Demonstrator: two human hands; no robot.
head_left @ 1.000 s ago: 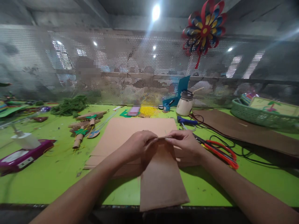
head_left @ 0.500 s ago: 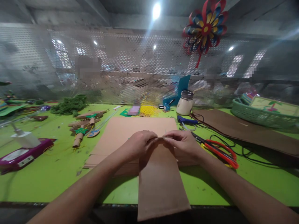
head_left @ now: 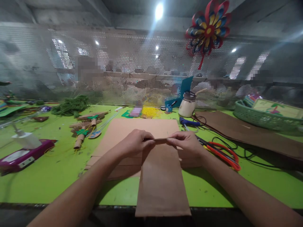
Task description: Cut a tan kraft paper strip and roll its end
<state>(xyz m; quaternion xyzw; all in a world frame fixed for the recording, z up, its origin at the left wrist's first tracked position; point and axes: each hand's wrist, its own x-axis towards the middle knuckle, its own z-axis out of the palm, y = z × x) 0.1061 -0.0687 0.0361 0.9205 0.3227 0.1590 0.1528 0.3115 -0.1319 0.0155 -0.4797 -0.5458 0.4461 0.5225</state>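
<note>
A long strip of brown paper (head_left: pixel 162 183) hangs toward me, its near end past the table's front edge. Its far end is folded or rolled into a narrow band. My left hand (head_left: pixel 136 143) pinches the left part of that band between thumb and fingers. On the right part, my right hand (head_left: pixel 187 142) has the same kind of pinch. A short stretch of the band shows between the two hands. Beneath and behind them lies a stack of brown paper sheets (head_left: pixel 127 127), partly hidden by my hands and forearms.
Right of my hand lie red-handled scissors (head_left: pixel 227 154), a blue-handled tool (head_left: pixel 189 122) and black cables. Farther back stand a cream jar (head_left: pixel 187 105) and a green basket (head_left: pixel 267 116). At left are a purple power strip (head_left: pixel 28 156), paper figures (head_left: pixel 81 134) and green yarn (head_left: pixel 71 106).
My left hand has slid left along the folded band, so more of it shows between my hands. The strip's near end swung down toward me, then shifted slightly left.
</note>
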